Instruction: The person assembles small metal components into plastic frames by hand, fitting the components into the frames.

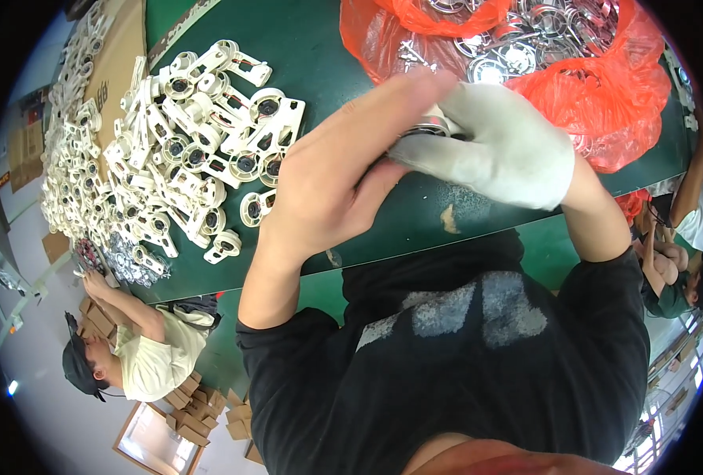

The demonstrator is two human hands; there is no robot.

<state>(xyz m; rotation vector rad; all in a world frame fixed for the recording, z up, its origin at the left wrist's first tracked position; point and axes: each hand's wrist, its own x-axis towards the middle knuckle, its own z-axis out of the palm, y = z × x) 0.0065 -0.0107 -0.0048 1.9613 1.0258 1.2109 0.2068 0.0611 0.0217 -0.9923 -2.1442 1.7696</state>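
My left hand [327, 178] is bare and closed, its fingers reaching over a small round part with a shiny ring [432, 127]. From the other side my right hand [498, 146], in a whitish glove, grips the same part with thumb and fingers. Both hands hold it above the green table, and most of it is hidden between them. Left of my bare hand lies a heap of cream plastic housings [197, 150] with round dark centres and short wires. Beyond the gloved hand, a red plastic bag [604, 111] stands open, full of shiny chrome rings [517, 55].
More cream housings [74, 170] cover the far left beside a cardboard sheet [122, 55]. Small silvery pieces [134, 265] lie at the left table edge, where a co-worker [149, 348] in a cap sits. Other people [672, 269] are at the right. Cardboard boxes [197, 416] stand on the floor.
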